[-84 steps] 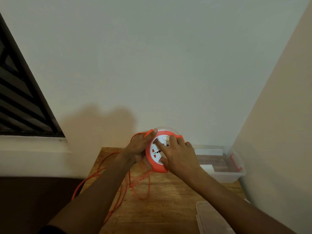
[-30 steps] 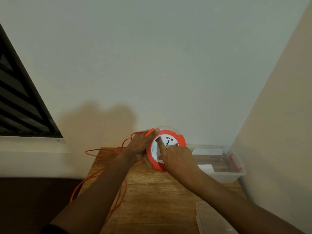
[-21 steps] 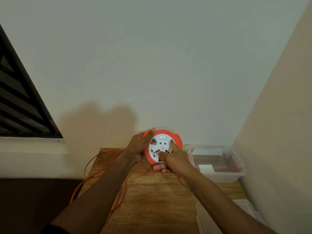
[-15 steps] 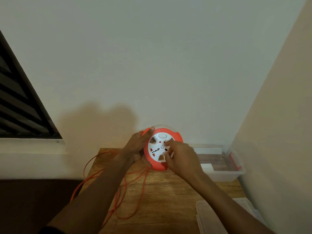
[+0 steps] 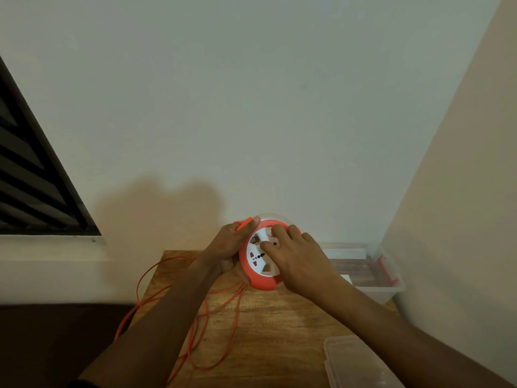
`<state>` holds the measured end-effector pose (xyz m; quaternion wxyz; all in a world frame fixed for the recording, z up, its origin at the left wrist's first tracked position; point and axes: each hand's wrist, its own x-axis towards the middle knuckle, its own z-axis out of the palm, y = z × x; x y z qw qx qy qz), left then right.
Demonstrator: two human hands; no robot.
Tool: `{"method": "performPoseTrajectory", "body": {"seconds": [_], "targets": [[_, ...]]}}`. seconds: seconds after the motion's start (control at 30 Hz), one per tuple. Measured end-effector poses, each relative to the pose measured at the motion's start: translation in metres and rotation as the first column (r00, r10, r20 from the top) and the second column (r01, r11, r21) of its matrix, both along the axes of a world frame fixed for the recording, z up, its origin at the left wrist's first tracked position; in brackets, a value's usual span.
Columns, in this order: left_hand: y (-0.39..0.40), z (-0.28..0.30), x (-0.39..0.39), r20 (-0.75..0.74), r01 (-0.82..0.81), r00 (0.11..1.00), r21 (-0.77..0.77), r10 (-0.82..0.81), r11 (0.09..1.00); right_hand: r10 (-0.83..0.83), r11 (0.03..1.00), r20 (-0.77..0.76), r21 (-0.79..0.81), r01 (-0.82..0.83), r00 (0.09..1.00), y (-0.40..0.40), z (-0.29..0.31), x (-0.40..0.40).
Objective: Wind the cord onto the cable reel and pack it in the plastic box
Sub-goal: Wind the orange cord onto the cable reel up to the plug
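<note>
wooden table (image 5: 279, 331), louvred window (image 5: 28, 177), white wall (image 5: 251, 107)

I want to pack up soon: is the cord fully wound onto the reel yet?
Not yet. Loops of orange cord lie loose on the wooden table and trail off its left edge, below the cable reel.

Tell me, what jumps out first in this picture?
An orange reel with a white socket face, held upright over the wooden table near the wall. The left hand grips its rim, and the right hand lies on its face. Loose orange cord trails off the table's left side; a clear box sits on the right.
</note>
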<state>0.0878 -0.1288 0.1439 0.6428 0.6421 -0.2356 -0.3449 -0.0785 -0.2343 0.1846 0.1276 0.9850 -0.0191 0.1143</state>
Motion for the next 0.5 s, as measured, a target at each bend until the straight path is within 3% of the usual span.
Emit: {"method": "performPoseTrajectory", "body": {"seconds": [0.3, 0.5], "targets": [[-0.001, 0.002, -0.007, -0.099, -0.056, 0.994, -0.075, 0.048, 0.996, -0.171, 0.983, 0.063, -0.058, 0.175, 0.983, 0.012, -0.007, 0.013], [-0.002, 0.006, -0.009, -0.073, -0.073, 0.995, -0.073, 0.068, 0.995, -0.121, 0.993, 0.015, -0.012, 0.121, 0.993, 0.009, -0.011, 0.024]]}}
